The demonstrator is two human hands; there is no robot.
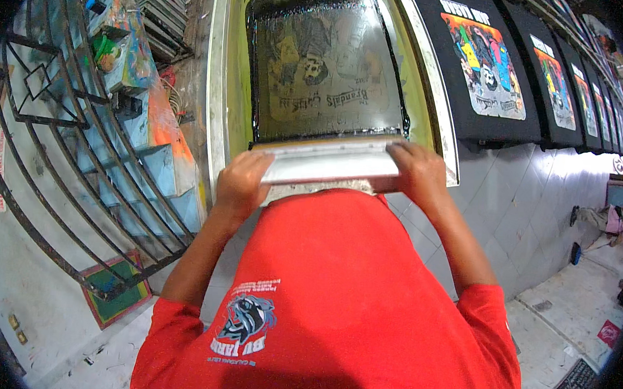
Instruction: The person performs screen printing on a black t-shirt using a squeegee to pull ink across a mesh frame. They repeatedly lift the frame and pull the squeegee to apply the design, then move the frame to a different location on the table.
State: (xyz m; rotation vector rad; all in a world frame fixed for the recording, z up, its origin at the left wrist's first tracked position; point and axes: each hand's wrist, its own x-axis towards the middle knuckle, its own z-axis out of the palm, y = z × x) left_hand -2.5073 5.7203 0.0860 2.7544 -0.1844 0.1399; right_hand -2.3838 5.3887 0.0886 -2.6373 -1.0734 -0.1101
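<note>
A pale metal squeegee (328, 159) lies across the near end of a screen-printing frame (218, 79) whose yellow-green mesh is coated in dark ink (324, 65). My left hand (241, 184) grips the squeegee's left end and my right hand (420, 174) grips its right end, both with fingers wrapped over the top. My red shirt (333, 297) fills the lower middle and hides the table edge below the frame.
A row of black shirts with colourful prints (484, 55) runs along the table to the right. A black metal window grille (55, 140) and paint-stained shelves (158, 10) stand at the left. Pale floor tiles (571, 307) lie at the lower right.
</note>
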